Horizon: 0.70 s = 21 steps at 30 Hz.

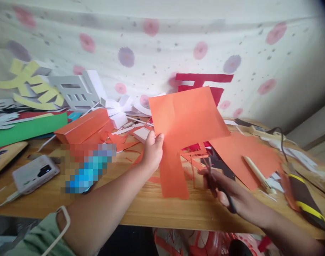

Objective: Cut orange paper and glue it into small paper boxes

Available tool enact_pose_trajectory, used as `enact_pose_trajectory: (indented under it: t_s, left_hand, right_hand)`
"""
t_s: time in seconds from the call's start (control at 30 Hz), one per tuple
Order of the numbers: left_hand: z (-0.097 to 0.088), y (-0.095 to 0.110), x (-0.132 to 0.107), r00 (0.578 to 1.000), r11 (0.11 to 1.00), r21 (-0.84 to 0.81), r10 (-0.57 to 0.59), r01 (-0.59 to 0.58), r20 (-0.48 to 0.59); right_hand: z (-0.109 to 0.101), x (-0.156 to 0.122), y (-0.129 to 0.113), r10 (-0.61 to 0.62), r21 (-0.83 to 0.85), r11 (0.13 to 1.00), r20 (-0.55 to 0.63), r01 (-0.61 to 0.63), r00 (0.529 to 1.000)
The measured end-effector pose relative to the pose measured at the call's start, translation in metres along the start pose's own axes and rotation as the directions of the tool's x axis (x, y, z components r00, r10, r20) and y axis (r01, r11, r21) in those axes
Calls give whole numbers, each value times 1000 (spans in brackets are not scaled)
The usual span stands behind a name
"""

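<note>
My left hand [152,151] pinches the left edge of an orange paper sheet [186,121] and holds it up above the wooden table [151,209]. The sheet has a strip hanging down from its lower left. My right hand [226,190] is closed around dark-handled scissors [214,181], low over the table just right of the hanging strip. The blades are blurred and point up toward the paper scraps.
Another orange sheet [242,156] with a white pen [256,174] lies to the right, beside a black-and-yellow tool [304,199]. Left are a phone [36,172], an orange folded stack [84,128], green paper [26,129] and paper cut-out characters against the flowered cloth.
</note>
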<state>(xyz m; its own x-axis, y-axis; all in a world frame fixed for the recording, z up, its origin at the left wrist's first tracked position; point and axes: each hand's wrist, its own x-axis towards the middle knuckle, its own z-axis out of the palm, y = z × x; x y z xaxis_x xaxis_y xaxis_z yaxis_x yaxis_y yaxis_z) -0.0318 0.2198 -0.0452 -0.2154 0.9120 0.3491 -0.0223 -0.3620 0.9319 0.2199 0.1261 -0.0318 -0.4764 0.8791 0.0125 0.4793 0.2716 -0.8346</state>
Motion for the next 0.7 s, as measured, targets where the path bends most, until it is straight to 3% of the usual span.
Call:
enact_pose_trajectory:
  t_s: [0.13,0.3,0.5,0.7]
  left_hand:
    - [1,3,-5,999,998,45,40,-39,-26]
    - [-1,3,-7,997,994,80,74,-71,-28]
    - [-2,5,-10,984,967,183,181,-178,3]
    - [-1,4,-13,984,966,191,177,-175,5]
  right_hand:
    - [19,27,-20,5,72,997,105,-13,994]
    - [29,54,-26,-33,173,985,43,25,999]
    - [35,59,-27,-71,219,974,27,63,997]
    - [38,58,-26,-53,259,965,9,48,999]
